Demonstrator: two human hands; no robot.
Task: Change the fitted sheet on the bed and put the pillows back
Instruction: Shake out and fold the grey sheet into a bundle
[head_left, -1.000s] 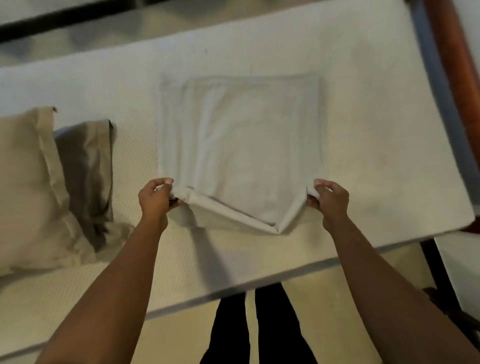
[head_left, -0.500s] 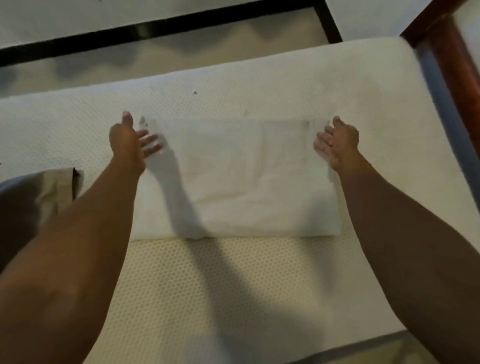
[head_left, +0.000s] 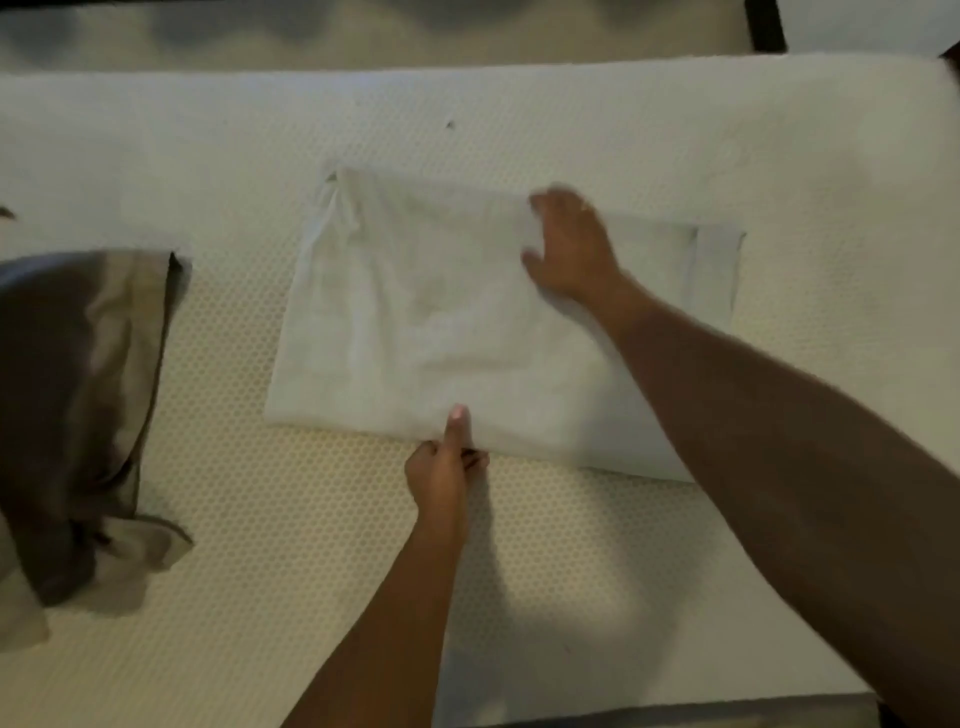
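White cloth, the folded sheet (head_left: 415, 322), lies flat in the middle of the bare, bumpy mattress (head_left: 519, 571). Half a second ago both hands were open at its two far corners, one on each side. Now the left hand (head_left: 444, 473) has come to the middle of the near edge. The right hand (head_left: 569, 244) has moved in on top of the sheet, toward its far right part. The sheet keeps the same long shape, but its far left corner now looks a bit crumpled. More of the grey-brown pillow (head_left: 78, 389) shows on the left than before.

The right hand is blurry, so its fingers are hard to make out. It looks spread out and flat on the cloth, holding nothing. The right arm hides the near right corner of the sheet. The left hand's fingers are curled at the edge and partly hidden, and its thumb (head_left: 457, 426) lies on top, so it pinches the near edge. The pillow is cut off by the left side.

The sheet stretches away from the left hand and lies under the right hand. The pillow sits well apart from it on the left. Past the far side of the mattress are the pale floor (head_left: 363, 31) and a dark post (head_left: 763, 26)
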